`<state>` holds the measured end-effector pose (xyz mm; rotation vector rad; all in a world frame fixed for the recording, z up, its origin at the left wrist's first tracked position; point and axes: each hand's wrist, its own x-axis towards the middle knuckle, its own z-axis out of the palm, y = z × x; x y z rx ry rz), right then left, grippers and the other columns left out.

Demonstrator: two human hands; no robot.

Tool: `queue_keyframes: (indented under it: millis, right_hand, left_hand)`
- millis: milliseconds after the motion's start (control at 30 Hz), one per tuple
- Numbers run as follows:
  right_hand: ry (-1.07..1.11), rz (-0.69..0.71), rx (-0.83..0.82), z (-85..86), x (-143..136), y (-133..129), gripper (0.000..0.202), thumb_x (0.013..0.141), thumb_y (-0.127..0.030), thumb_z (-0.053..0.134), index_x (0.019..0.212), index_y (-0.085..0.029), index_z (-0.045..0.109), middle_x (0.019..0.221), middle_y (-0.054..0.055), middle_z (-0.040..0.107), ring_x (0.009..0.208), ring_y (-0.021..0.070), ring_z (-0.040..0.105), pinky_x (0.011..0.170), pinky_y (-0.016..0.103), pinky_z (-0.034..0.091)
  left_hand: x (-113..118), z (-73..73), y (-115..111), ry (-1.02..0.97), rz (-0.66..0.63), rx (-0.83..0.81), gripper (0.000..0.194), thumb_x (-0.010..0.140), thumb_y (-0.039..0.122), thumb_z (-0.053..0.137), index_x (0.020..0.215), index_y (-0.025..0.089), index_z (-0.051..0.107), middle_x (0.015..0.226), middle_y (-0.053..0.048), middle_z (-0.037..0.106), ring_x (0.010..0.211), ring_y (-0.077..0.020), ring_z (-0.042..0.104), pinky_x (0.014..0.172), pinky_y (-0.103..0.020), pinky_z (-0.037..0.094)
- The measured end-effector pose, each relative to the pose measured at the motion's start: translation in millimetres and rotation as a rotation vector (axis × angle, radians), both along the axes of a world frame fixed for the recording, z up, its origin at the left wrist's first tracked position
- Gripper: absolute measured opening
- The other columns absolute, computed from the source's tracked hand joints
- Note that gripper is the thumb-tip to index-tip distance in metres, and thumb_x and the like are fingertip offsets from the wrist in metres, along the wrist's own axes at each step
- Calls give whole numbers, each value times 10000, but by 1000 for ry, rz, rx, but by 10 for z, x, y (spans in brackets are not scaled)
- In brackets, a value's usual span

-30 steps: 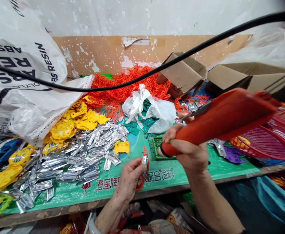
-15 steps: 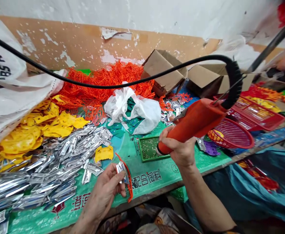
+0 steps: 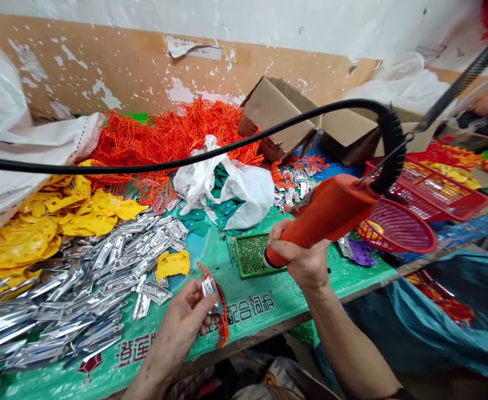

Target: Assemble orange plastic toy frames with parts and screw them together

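Note:
My left hand pinches a small silver metal plate together with a curved orange plastic piece, just above the front of the green-covered table. My right hand is wrapped round an orange electric screwdriver. The tool slants down to the left, its nose over a small green tray with a perforated-looking inside; its very tip is hidden. A black cable and a spring lead off from the tool's upper end. A yellow plastic piece lies beyond my left hand.
Silver plates and yellow pieces are heaped at left. Behind lie orange plastic parts, a white plastic bag and cardboard boxes. Red baskets stand at right. The black cable spans the table.
My left hand has tilted the orange piece slightly, so more of its face shows. The screwdriver has shifted a little left and down with my right hand, and the cable sags lower at left.

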<state>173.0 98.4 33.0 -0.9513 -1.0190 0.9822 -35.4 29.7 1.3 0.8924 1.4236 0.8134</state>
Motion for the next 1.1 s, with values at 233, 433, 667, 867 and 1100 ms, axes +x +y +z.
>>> queue_keyframes:
  millis: [233, 433, 667, 867, 1100]
  right_hand:
    - [-13, -4, -5, 17, -19, -16, 123, 597, -141, 750, 611, -176, 633, 651, -13, 609, 591, 135, 560, 579, 297, 447]
    - [4, 1, 11, -9, -43, -14, 127, 608, -127, 746, 607, -176, 629, 646, -25, 605, 575, 120, 541, 567, 286, 450]
    - [9, -58, 16, 44, -10, 2, 127, 595, -107, 753, 653, -167, 657, 657, -13, 629, 592, 136, 576, 597, 304, 472]
    - [133, 51, 120, 410, -87, -92, 161, 608, -75, 691, 700, -203, 654, 639, -26, 617, 571, 139, 570, 604, 324, 493]
    - [200, 338, 64, 514, -468, -316, 342, 630, -83, 699, 913, -264, 638, 690, -49, 619, 606, 133, 563, 657, 331, 508]
  left_hand:
    - [-40, -41, 14, 21, -32, -46, 406, 716, 586, 670, 712, 211, 517, 463, 90, 468, 395, -68, 380, 382, -171, 273]
    - [-96, -75, 53, 38, -106, -29, 396, 754, 593, 627, 764, 211, 521, 447, 100, 438, 383, -72, 361, 366, -171, 265]
    - [-71, 20, 94, 79, -145, 47, 278, 800, 466, 596, 862, 197, 569, 526, 97, 453, 395, -74, 403, 364, -183, 283]
    - [-65, -1, 88, -7, -142, 73, 214, 806, 402, 601, 816, 198, 539, 532, 94, 460, 381, -65, 347, 389, -211, 241]
    - [-58, -45, 81, -33, -148, 151, 212, 804, 391, 593, 809, 187, 534, 574, 77, 466, 475, -96, 399, 456, -227, 256]
